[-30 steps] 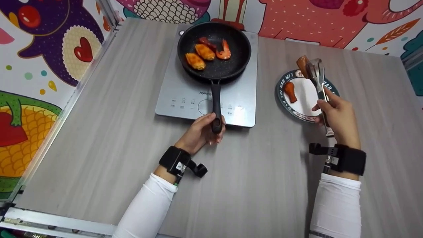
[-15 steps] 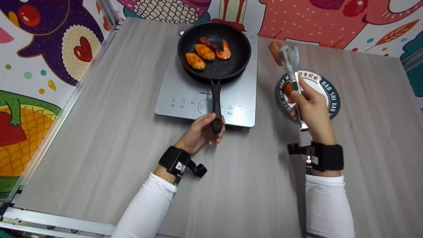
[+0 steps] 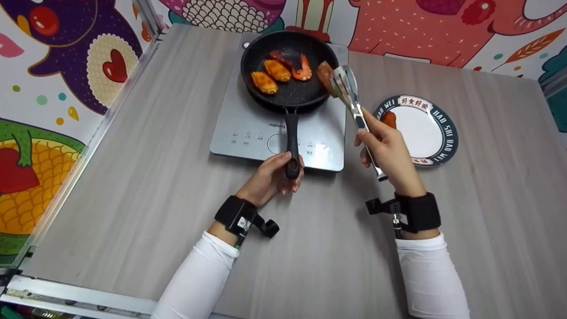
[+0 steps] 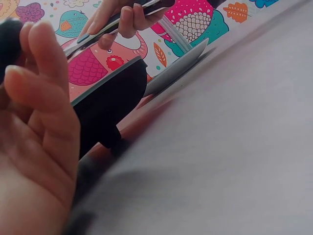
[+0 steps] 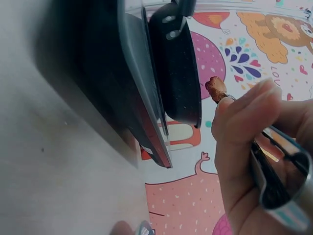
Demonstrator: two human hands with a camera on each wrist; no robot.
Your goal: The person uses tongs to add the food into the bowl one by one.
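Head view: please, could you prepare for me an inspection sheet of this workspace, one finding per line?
Surface: grey wood-grain table.
Job's things: frying pan on the cooker, holding a shrimp, two orange pieces and a red piece; tongs holding a brown piece above the pan's right rim; plate with a partly hidden piece.
Clutter: cut-off items past the front-left edge, unidentifiable.
Hands: left hand grips the pan handle; right hand grips the tongs.
Cables: short cables at both wrist straps.
Surroundings: cartoon wall panels, metal rail.

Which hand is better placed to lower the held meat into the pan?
Probably the right hand: its tongs grip the meat near the pan, while the left hand holds the handle.
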